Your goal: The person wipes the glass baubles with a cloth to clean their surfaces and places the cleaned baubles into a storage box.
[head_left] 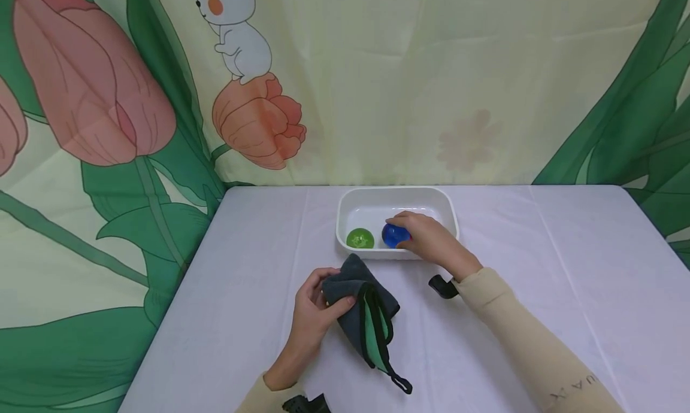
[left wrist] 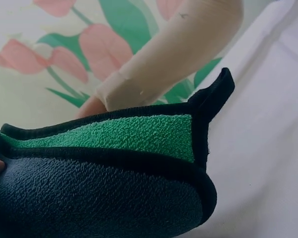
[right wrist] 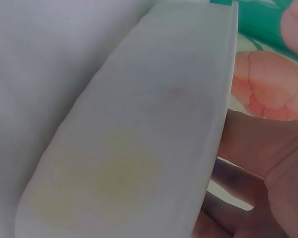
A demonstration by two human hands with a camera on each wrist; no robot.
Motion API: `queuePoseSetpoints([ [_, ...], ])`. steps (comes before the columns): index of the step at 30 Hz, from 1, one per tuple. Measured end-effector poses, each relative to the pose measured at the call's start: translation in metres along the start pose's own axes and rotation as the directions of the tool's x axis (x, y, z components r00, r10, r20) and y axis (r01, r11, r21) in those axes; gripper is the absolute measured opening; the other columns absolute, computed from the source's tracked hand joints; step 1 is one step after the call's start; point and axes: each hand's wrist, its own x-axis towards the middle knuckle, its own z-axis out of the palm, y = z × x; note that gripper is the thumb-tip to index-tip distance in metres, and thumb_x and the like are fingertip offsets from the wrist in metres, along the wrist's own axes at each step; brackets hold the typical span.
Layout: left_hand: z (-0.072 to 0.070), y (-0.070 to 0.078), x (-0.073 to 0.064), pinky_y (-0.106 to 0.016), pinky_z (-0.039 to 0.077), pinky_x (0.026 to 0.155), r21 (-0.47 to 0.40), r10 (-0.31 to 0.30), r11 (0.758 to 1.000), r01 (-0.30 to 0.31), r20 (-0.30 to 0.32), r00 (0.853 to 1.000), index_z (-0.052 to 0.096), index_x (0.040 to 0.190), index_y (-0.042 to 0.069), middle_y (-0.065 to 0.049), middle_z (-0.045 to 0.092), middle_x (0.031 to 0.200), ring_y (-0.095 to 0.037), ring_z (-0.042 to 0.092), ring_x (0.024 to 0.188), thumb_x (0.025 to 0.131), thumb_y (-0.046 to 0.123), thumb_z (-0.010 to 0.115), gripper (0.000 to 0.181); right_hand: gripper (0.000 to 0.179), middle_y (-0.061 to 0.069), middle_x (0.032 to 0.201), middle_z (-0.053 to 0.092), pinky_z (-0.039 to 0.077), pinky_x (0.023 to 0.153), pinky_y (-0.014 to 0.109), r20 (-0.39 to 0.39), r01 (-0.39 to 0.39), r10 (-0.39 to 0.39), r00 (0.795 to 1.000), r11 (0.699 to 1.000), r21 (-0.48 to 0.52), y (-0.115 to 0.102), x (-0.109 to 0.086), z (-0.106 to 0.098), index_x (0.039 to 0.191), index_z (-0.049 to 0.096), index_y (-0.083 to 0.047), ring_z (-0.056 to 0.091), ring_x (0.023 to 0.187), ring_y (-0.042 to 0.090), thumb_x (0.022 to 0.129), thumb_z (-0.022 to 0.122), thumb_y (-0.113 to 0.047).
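My left hand (head_left: 311, 311) holds a folded cloth (head_left: 353, 284), dark grey-blue outside and green inside, with black edging and a hanging loop. The cloth (left wrist: 104, 193) fills much of the left wrist view; only a fingertip shows at that view's left edge. Over the white tray (head_left: 396, 193), my right hand (head_left: 433, 239) grips a blue ball (head_left: 395, 236) between thumb and fingers. Beside it in the tray lies a green ball (head_left: 360, 239). In the right wrist view the tray's outer wall (right wrist: 139, 109) hides the balls, and part of the right hand (right wrist: 273, 163) shows past the rim.
A white cloth covers the table (head_left: 242, 269). Behind the table hangs a curtain (head_left: 377, 102) printed with tulips and a small white animal. A black wrist strap (head_left: 443, 287) sits by the right sleeve (head_left: 528, 335).
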Motion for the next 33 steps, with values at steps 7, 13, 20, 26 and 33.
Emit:
queuePoseSetpoints([
  [7,0.005,-0.007,0.003,-0.024,0.053,0.093,-0.056,0.040,0.998,-0.037,0.053,0.998,0.051,0.125,-0.005,-0.009,0.056,0.122,-0.018,0.058,0.112,0.078,-0.009,0.073,0.052,0.052,0.019,0.127,0.065,0.051,0.098,0.046,0.045,0.030,-0.028,0.999,0.999,-0.043,0.001,0.003,-0.002,0.128,0.063,0.003,0.062,0.115,0.034,0.079,0.081,-0.001],
  [13,0.013,-0.011,0.008,-0.023,0.052,0.093,-0.094,0.047,0.995,-0.043,0.043,0.998,0.049,0.125,-0.006,-0.008,0.054,0.123,-0.020,0.055,0.113,0.076,-0.011,0.072,0.054,0.047,0.017,0.123,0.067,0.051,0.097,0.046,0.052,0.066,-0.062,0.997,0.995,-0.080,0.003,0.006,-0.003,0.124,0.066,0.002,0.063,0.114,0.033,0.080,0.080,-0.001],
  [20,0.015,-0.016,0.008,-0.022,0.052,0.092,-0.097,0.010,0.995,-0.010,-0.008,1.000,0.046,0.125,-0.002,-0.009,0.052,0.124,-0.021,0.053,0.114,0.078,-0.010,0.071,0.054,0.050,0.017,0.123,0.067,0.052,0.097,0.045,0.072,0.054,-0.048,0.996,0.995,-0.082,0.004,0.008,0.000,0.126,0.065,0.001,0.064,0.113,0.032,0.079,0.082,-0.006],
  [26,0.006,-0.021,0.004,-0.022,0.053,0.091,-0.041,-0.010,0.999,0.011,0.016,1.000,0.044,0.125,-0.001,-0.012,0.048,0.133,-0.019,0.055,0.115,0.078,-0.010,0.071,0.054,0.048,0.017,0.120,0.066,0.053,0.094,0.043,0.048,0.070,-0.067,0.997,0.996,-0.061,0.006,0.008,0.003,0.123,0.067,0.000,0.064,0.108,0.031,0.079,0.083,-0.010],
  [33,-0.004,-0.024,0.000,-0.021,0.050,0.094,0.060,-0.010,0.998,0.008,0.035,0.999,0.047,0.120,-0.003,-0.015,0.051,0.132,-0.017,0.056,0.118,0.075,-0.011,0.075,0.053,0.045,0.015,0.117,0.065,0.053,0.093,0.043,-0.002,0.091,-0.091,0.996,0.995,-0.027,0.008,0.003,0.000,0.120,0.068,0.001,0.063,0.106,0.030,0.080,0.083,-0.012],
])
